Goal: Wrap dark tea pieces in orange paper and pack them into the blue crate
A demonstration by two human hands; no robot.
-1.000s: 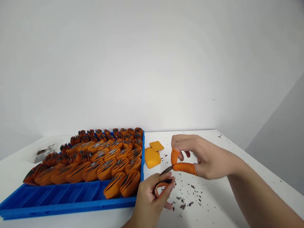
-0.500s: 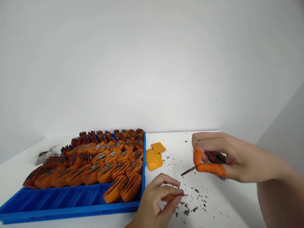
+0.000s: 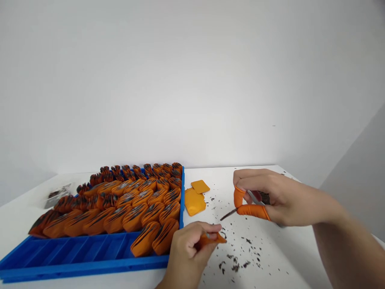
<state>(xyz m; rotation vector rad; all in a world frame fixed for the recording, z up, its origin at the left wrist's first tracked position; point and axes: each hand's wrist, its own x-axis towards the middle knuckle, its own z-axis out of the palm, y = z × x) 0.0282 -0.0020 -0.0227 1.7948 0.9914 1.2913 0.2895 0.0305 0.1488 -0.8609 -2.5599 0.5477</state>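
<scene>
My left hand [image 3: 191,251], at the lower middle, pinches a small orange packet [image 3: 213,239] between thumb and fingers; the palm hides part of it. To its upper right, my right hand [image 3: 270,196] wears orange finger covers on thumb and forefinger. Those two fingertips are closed on a thin dark-tipped tool [image 3: 228,214], which slants down towards the packet without touching it. Whether the tool is a single blade or tweezers is not clear. Partly hidden behind the right hand, a container of dark flakes [image 3: 264,197] shows through the gap in the fingers.
Left, a blue tray [image 3: 99,263] with narrow compartments carries rows of orange, dark-edged folded packets [image 3: 138,218]. Beyond it lies a clear bag [image 3: 58,194] with dark bits. Flat yellow-orange squares [image 3: 195,202] rest beside the tray. Dark flakes [image 3: 236,267] litter the white table.
My right hand and its tool have moved left, towards the packet. My left hand has shifted slightly left, and the packet's orange face is turned more into view.
</scene>
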